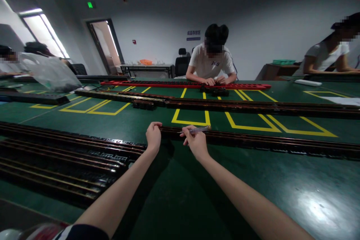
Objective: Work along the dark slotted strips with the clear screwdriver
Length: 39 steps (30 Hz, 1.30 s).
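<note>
A long black rail with copper-coloured strips [253, 140] lies across the green table in front of me. My left hand [153, 137] is closed around this rail, its fingertips curled over the far side and partly hidden. Just to the right, my right hand [197, 143] grips a small screwdriver [200, 129] with a clear handle, held almost level above the rail. The screwdriver's thin tip points left, toward my left hand; whether it touches the rail I cannot tell.
More black rails [56, 165] lie side by side at the left. Another long rail [267, 107] crosses the table farther off. Opposite, a person [212, 60] works at a red rail [168, 84]. A plastic bag [52, 71] stands at the far left. Yellow tape [191, 123] marks the tabletop.
</note>
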Tool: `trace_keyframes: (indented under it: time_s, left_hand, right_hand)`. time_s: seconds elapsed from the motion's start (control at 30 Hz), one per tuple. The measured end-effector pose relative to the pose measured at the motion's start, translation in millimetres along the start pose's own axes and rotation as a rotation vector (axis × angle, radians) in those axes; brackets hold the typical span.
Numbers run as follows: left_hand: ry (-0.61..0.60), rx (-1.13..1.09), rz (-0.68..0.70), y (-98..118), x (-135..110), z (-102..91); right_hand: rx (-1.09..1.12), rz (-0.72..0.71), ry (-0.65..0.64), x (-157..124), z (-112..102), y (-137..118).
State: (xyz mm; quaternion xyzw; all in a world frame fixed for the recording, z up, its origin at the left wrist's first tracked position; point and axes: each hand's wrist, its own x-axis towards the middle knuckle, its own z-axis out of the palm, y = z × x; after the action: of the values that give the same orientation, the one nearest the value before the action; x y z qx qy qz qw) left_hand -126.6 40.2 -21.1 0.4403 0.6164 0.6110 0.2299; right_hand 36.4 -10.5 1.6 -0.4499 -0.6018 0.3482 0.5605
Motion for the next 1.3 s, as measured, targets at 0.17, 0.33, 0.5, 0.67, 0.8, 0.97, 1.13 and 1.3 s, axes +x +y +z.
trace_keyframes:
  time_s: [0.17,0.33,0.5,0.67,0.8,0.97,1.13,1.3]
  left_hand:
    - [-0.001,0.001,0.01,-1.0,0.1,0.4]
    - [-0.024,0.009,0.015,0.7,-1.5,-0.4]
    - [-0.021,0.022,0.031,1.9,-1.6,-0.5]
    - [-0.025,0.019,0.031,0.5,0.1,0.7]
    - [-0.033,0.021,0.038,-0.2,0.4,0.7]
    - [-0.017,0.028,0.047,-0.3,0.1,0.5]
    - [-0.024,0.054,0.041,0.9,-0.3,0.0]
    - [-0.01,0.175,0.193,8.5,-5.8,1.3]
  right_hand:
    - [-0.011,-0.01,-0.001,-0.5,-0.1,-1.0]
    - [-0.023,-0.015,0.013,-0.9,-0.5,-1.0]
    - [-0.012,-0.014,0.037,-1.4,-0.5,0.1]
    - [-0.019,-0.014,0.074,-1.3,-0.7,0.3]
    - [-0.006,-0.011,0.049,-0.7,-1.8,1.5]
    - [0.015,0.003,0.055,-0.2,-1.7,2.7]
    - [0.0,0.009,0.046,-0.8,-0.3,2.0]
    - [0.006,-0.008,0.055,-0.8,-0.6,1.9]
